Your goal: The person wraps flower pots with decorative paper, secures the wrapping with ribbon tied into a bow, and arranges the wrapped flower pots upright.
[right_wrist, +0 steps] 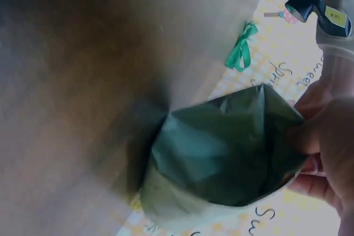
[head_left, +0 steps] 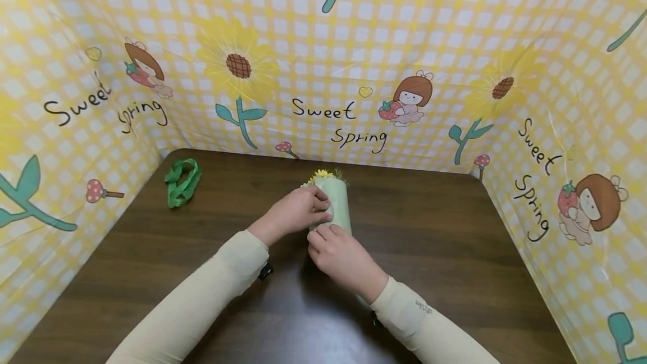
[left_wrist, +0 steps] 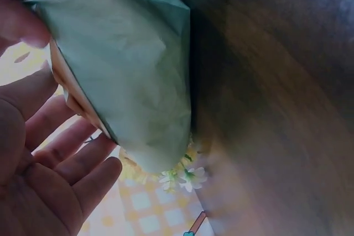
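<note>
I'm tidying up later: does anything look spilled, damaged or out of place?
Nothing stands out: no spill or obvious tear shows. The green paper around the flowers is creased, and the green ribbon lies in a loose loop on the table, but neither looks odd.

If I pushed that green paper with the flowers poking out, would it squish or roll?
It would probably squish: the green paper looks thin, creased and hollow at its open end. It might roll a little, because it's curved like a tube.
</note>
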Demonstrator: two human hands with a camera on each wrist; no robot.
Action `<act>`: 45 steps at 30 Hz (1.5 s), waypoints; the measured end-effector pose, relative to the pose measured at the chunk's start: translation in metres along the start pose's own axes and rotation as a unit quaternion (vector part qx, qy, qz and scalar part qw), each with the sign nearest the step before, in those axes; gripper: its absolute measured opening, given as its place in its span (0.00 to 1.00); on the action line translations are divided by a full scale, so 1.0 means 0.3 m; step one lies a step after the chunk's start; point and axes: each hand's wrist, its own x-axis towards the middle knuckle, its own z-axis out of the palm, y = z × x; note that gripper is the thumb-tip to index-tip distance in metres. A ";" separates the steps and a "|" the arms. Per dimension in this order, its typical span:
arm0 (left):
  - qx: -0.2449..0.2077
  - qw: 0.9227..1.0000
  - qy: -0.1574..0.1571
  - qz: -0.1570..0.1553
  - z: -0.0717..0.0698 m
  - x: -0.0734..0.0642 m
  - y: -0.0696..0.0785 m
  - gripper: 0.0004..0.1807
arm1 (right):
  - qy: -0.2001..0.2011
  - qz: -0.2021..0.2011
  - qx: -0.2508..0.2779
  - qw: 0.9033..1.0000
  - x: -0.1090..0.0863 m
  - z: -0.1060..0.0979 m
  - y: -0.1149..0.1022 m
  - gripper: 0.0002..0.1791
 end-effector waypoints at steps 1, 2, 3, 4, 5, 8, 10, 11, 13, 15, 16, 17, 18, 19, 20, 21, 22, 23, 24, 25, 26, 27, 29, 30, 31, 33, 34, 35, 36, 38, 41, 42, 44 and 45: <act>-0.001 1.000 0.002 0.001 0.001 0.000 0.000 0.21 | -0.002 0.001 0.000 1.000 0.003 0.001 -0.003 0.05; -0.003 1.000 0.004 0.000 0.001 -0.001 -0.001 0.21 | -0.005 0.001 -0.003 1.000 0.007 0.002 -0.007 0.05; -0.004 1.000 0.007 0.000 0.001 -0.002 -0.001 0.22 | -0.008 -0.001 -0.007 1.000 0.013 0.003 -0.010 0.05; -0.007 1.000 0.010 -0.004 0.000 -0.002 -0.001 0.22 | -0.013 -0.005 -0.011 1.000 0.020 0.003 -0.014 0.06; -0.014 1.000 0.012 -0.009 0.000 -0.002 -0.001 0.21 | -0.016 -0.011 -0.015 1.000 0.027 0.007 -0.017 0.06; -0.029 0.999 0.017 -0.016 0.000 0.000 -0.002 0.21 | -0.018 -0.038 -0.033 0.999 0.046 0.009 -0.021 0.09; -0.036 0.999 0.015 -0.019 0.003 0.001 -0.004 0.22 | -0.018 -0.057 -0.040 0.997 0.050 0.012 -0.022 0.11; -0.038 0.999 0.013 -0.020 0.006 0.000 -0.005 0.22 | -0.018 -0.066 -0.040 0.997 0.050 0.014 -0.021 0.12; -0.041 0.999 0.011 -0.021 0.012 -0.002 -0.009 0.23 | -0.020 -0.077 -0.036 0.996 0.044 0.013 -0.018 0.12; -0.046 0.999 0.011 -0.025 0.019 -0.007 -0.013 0.24 | -0.021 -0.071 0.005 0.997 0.033 0.001 -0.006 0.09; -0.049 0.998 0.012 -0.027 0.024 -0.011 -0.016 0.25 | -0.015 -0.062 0.037 0.997 0.029 -0.007 0.001 0.07; -0.052 0.998 0.014 -0.028 0.028 -0.016 -0.019 0.25 | -0.001 -0.046 0.075 0.996 0.025 -0.017 0.012 0.06; -0.056 0.998 0.013 -0.029 0.032 -0.021 -0.020 0.25 | 0.019 -0.027 0.115 0.993 0.022 -0.026 0.028 0.05; -0.061 0.998 0.014 -0.030 0.038 -0.027 -0.021 0.25 | 0.042 0.000 0.155 0.987 0.018 -0.036 0.046 0.06; -0.063 0.997 0.017 -0.030 0.043 -0.031 -0.021 0.25 | 0.067 0.030 0.191 0.979 0.012 -0.038 0.067 0.08; -0.060 0.998 0.021 -0.028 0.048 -0.035 -0.020 0.25 | 0.091 0.068 0.223 0.968 0.007 -0.035 0.089 0.09; -0.059 0.998 0.024 -0.026 0.052 -0.039 -0.020 0.25 | 0.109 0.111 0.247 0.956 0.000 -0.026 0.111 0.10; -0.058 0.998 0.027 -0.021 0.055 -0.043 -0.019 0.25 | 0.120 0.159 0.272 0.941 -0.007 -0.013 0.133 0.09; -0.056 0.998 0.028 -0.018 0.059 -0.048 -0.020 0.26 | 0.119 0.210 0.295 0.925 -0.015 0.004 0.152 0.09; -0.057 0.998 0.032 -0.012 0.062 -0.052 -0.021 0.26 | 0.109 0.260 0.319 0.905 -0.023 0.024 0.167 0.08; -0.057 0.998 0.034 -0.007 0.064 -0.056 -0.022 0.26 | 0.092 0.302 0.345 0.884 -0.031 0.045 0.180 0.08; -0.059 0.998 0.033 -0.003 0.066 -0.059 -0.024 0.26 | 0.073 0.338 0.372 0.861 -0.039 0.066 0.188 0.09; -0.070 0.997 0.031 0.002 0.071 -0.065 -0.026 0.25 | 0.033 0.379 0.419 0.824 -0.053 0.101 0.196 0.13; -0.073 0.997 0.031 0.006 0.075 -0.064 -0.026 0.25 | 0.018 0.391 0.436 0.811 -0.061 0.113 0.197 0.14; -0.077 0.996 0.032 0.011 0.077 -0.062 -0.025 0.25 | 0.007 0.398 0.449 0.800 -0.067 0.123 0.199 0.15; -0.084 0.996 0.028 0.018 0.084 -0.058 -0.021 0.25 | -0.008 0.407 0.468 0.784 -0.080 0.131 0.199 0.15; -0.087 0.996 0.026 0.020 0.088 -0.056 -0.019 0.25 | -0.011 0.411 0.473 0.779 -0.084 0.132 0.199 0.15; -0.090 0.995 0.025 0.021 0.092 -0.053 -0.019 0.26 | -0.013 0.418 0.477 0.773 -0.087 0.131 0.200 0.15; -0.095 0.995 0.024 0.020 0.096 -0.052 -0.018 0.26 | -0.015 0.423 0.479 0.769 -0.088 0.128 0.201 0.14; -0.108 0.994 0.032 0.010 0.100 -0.054 -0.021 0.26 | -0.024 0.423 0.482 0.767 -0.084 0.123 0.201 0.14; -0.121 0.990 0.068 -0.020 0.102 -0.066 -0.034 0.25 | -0.038 0.415 0.485 0.769 -0.061 0.112 0.204 0.15; -0.124 0.989 0.081 -0.029 0.101 -0.072 -0.040 0.24 | -0.044 0.411 0.483 0.772 -0.051 0.109 0.206 0.16; -0.129 0.985 0.101 -0.045 0.096 -0.087 -0.049 0.23 | -0.054 0.406 0.480 0.776 -0.029 0.101 0.209 0.16; -0.129 0.984 0.108 -0.050 0.094 -0.095 -0.054 0.23 | -0.058 0.404 0.479 0.777 -0.018 0.098 0.210 0.16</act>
